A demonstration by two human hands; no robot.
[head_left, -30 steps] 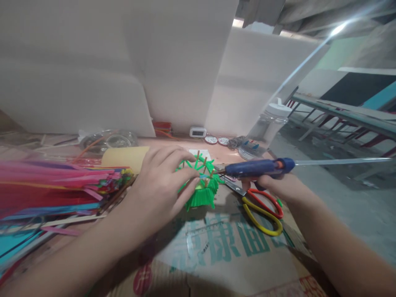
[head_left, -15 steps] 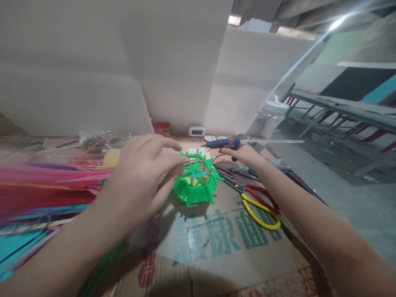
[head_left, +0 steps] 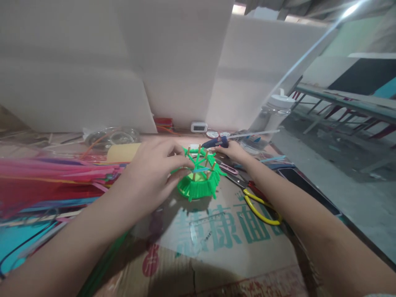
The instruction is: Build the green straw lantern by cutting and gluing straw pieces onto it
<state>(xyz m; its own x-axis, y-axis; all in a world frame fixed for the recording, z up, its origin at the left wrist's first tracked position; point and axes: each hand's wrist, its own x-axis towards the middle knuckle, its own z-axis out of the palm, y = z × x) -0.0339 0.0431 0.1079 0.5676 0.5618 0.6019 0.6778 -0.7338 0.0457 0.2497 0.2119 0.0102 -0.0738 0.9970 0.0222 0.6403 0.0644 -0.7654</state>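
A round green craft piece (head_left: pixel 198 190), fringed and spoked with green strips and with several upright brown sticks, sits on the cardboard. My left hand (head_left: pixel 156 169) reaches in at its left side, thumb and forefinger pinched together at the left end of a short light blue strip (head_left: pixel 201 170) that lies across the top. Behind the craft piece, my right hand (head_left: pixel 232 152) grips a dark blue hot glue gun (head_left: pixel 216 142). A clear glue stick (head_left: pixel 253 134) sticks out of the gun's back, and its nozzle points left, close to the sticks.
Yellow- and red-handled scissors (head_left: pixel 262 210) lie under my right forearm, near a phone (head_left: pixel 306 189). Pink, red and blue strips (head_left: pixel 62 177) pile up at left. A yellow roll (head_left: pixel 122 152), small white timer (head_left: pixel 199 127) and clear jar (head_left: pixel 275 111) stand toward the back boards.
My left fingers have closed in on the light blue strip. The glue gun has come left and closer to the craft piece, its glue stick now slanting upward. The view has shifted slightly.
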